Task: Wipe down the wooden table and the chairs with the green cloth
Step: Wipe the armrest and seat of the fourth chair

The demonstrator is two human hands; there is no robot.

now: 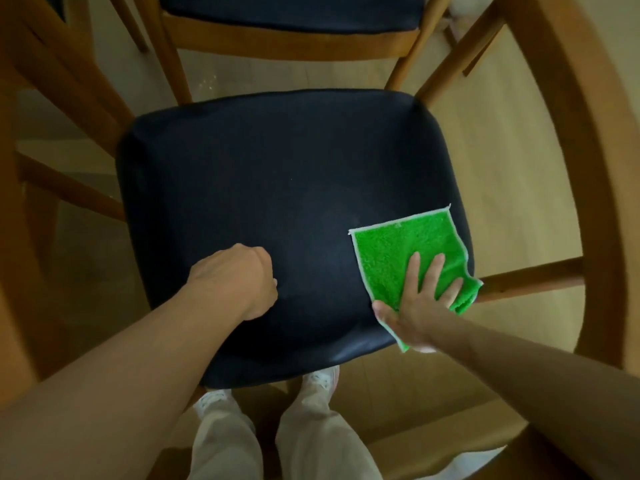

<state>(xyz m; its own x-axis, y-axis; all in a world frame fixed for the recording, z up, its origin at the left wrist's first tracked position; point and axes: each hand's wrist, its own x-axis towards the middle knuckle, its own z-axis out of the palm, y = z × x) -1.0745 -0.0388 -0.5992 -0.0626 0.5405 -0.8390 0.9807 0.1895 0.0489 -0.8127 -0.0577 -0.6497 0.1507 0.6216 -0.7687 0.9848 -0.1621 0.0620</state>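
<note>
The right hand (420,299) is laid flat, fingers straight and slightly spread, on the bright green terry cloth with a pale stitched border (398,258), which is pressed against the near right corner of the dark navy padded seat of the wooden-framed chair (277,188); nothing is gripped, the cloth being held down by palm pressure, presumably so that it can be slid across the upholstery. The left hand (239,275) is curled into a loose fist with nothing seen in it and is rested on the seat's near left part, probably to steady the chair. The cloth's outer corner hangs over the seat's right edge, so little room is left on that side, while most of the seat towards its far and left edges lies open for strokes. Beyond the seat's far edge a second chair with a dark cushion (291,15) is seen, and a curved wooden rail (595,168) is seen past the right edge.
</note>
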